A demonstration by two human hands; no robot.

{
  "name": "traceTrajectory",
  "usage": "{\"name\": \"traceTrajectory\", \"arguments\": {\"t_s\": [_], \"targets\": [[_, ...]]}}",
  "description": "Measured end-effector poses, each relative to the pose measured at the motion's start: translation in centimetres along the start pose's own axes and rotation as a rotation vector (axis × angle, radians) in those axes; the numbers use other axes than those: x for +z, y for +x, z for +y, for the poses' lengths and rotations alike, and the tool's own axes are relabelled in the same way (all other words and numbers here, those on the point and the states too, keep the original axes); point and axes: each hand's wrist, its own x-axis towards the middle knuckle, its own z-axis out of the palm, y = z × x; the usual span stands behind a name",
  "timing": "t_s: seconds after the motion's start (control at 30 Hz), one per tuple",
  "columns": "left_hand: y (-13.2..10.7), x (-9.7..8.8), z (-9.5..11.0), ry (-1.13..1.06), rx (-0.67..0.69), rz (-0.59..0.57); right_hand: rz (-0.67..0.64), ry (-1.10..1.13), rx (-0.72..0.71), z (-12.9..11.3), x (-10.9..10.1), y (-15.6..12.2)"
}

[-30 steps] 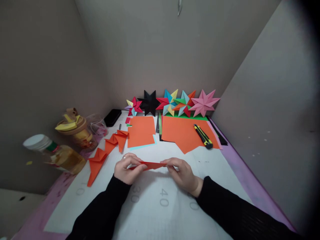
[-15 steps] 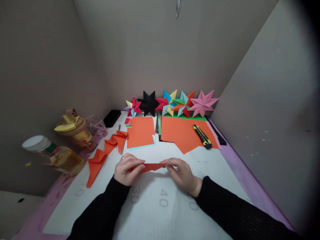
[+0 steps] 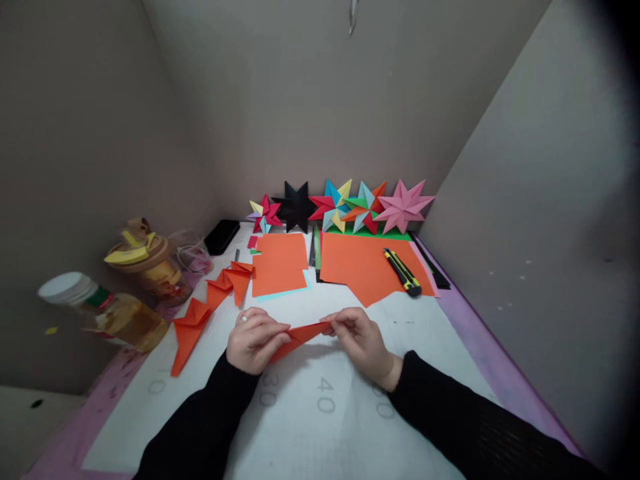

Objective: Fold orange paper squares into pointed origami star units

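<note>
Between my two hands is a folded piece of orange paper [image 3: 301,337], its long upper edge slanting up to the right. My left hand [image 3: 257,341] pinches its left part between thumb and fingers; the fingers hide some of the paper. At the narrow right end, my right hand [image 3: 357,340] grips the tip between thumb and forefinger. Left of my hands lie several folded orange paper pieces [image 3: 191,328] in a slanting row. Just beyond the hands is a stack of orange paper squares [image 3: 281,261] with a light blue sheet showing under it.
A yellow and black utility knife [image 3: 403,273] rests on a larger orange sheet [image 3: 350,260]. Several folded paper stars [image 3: 403,207] lean against the back wall. On the left stand a bottle [image 3: 115,313], a lidded cup [image 3: 150,263] and a black phone [image 3: 223,237].
The folded paper has tilted, its left part now lower and its right end higher, showing more of its face. Both hands keep their grip in nearly the same place.
</note>
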Motion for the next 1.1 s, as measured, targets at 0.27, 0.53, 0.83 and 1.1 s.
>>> {"name": "traceTrajectory", "arguments": {"t_s": [0.27, 0.53, 0.83, 1.1], "targets": [[0.4, -0.1, 0.5, -0.014, -0.044, 0.016, 0.011, -0.173, -0.067, -0.8, -0.1, 0.5], [0.2, 0.2, 1.2, 0.033, -0.004, -0.019, -0.06, -0.267, -0.272, -1.6, 0.0, 1.7], [0.1, 0.3, 1.0, 0.055, 0.008, 0.008, -0.076, -0.286, -0.193, -1.8, -0.2, 1.5], [0.0, 0.1, 0.6, 0.055, 0.022, -0.003, -0.08, -0.27, -0.177, -1.7, -0.2, 1.6]]}}
